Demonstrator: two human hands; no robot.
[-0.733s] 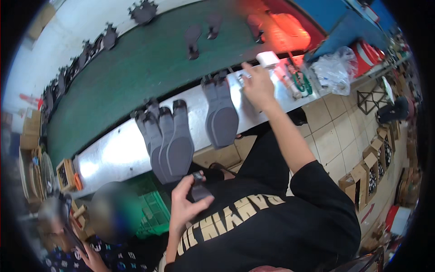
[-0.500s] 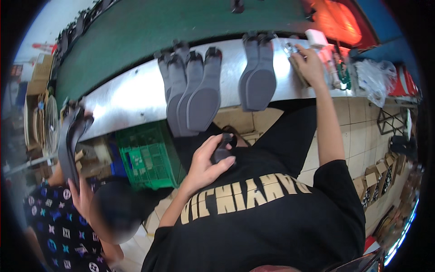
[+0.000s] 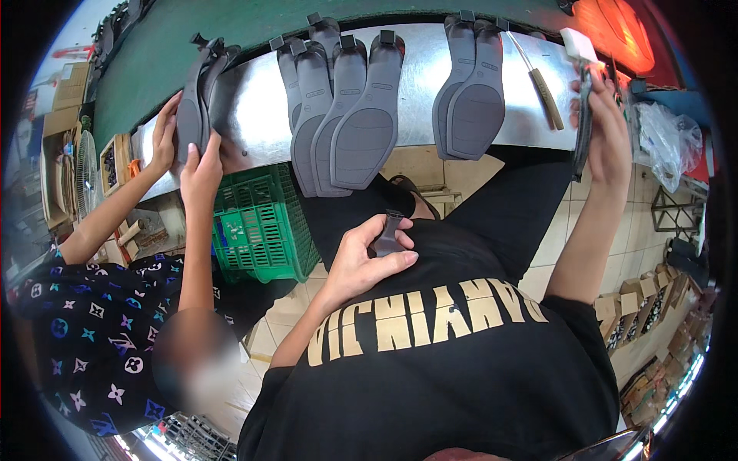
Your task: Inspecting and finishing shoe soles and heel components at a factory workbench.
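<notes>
My left hand [image 3: 365,260] is closed around a small dark grey shoe-heel piece [image 3: 392,228], held in front of my shirt; its lower part is hidden by my fingers. Over the right end of the metal-topped bench, my right hand [image 3: 609,132] grips a long, narrow dark thing [image 3: 583,127], turned edge-on so its kind does not show. Just left of it lies a thin-shafted tool with a tan handle [image 3: 547,100]. Grey heeled shoe soles lie in two overlapping groups, several in the middle [image 3: 365,142] and a pair [image 3: 477,115] to their right.
At left, a co-worker's hands [image 3: 201,165] hold grey soles [image 3: 192,115]. A green crate [image 3: 261,230] stands below the bench [image 3: 254,127]. A green surface [image 3: 254,19] runs behind. A white block [image 3: 579,46], orange item [image 3: 611,34] and clear plastic bag [image 3: 669,142] are at right.
My right hand has left the tan-handled tool and moved right, now holding the long dark thing. My left hand keeps the heel piece. The co-worker's soles have moved over the bench; the view has shifted.
</notes>
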